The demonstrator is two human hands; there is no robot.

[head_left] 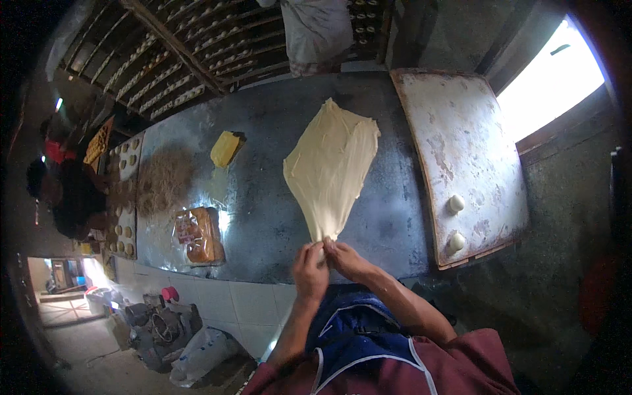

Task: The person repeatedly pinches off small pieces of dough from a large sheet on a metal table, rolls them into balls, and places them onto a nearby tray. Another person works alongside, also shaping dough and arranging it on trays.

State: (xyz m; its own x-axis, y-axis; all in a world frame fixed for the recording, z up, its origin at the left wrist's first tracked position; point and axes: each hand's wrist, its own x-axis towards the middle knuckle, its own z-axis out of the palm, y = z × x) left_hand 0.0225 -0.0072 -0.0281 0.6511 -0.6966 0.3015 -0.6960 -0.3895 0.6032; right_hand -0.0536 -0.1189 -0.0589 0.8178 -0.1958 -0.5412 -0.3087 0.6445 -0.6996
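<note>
A large pale sheet of dough (334, 161) lies on the dark worktop (263, 184), wide at its far end and drawn to a narrow neck toward me. Its surface is creased, with ragged far edges. At the near edge of the table, my left hand (311, 268) is closed on the gathered end. Right beside it, my right hand (347, 261) pinches the same end, fingers almost touching the left. Left of the dough sits a yellow block (226, 149) that looks like butter or margarine.
Bagged bread (199, 238) lies near the worktop's front edge. At right, a worn board (454, 131) carries two dough balls (456, 203). Racks (178, 66) of dough pieces and a white cloth (319, 29) stand behind. Another person (72, 191) is at the far left, by a tray of dough rounds.
</note>
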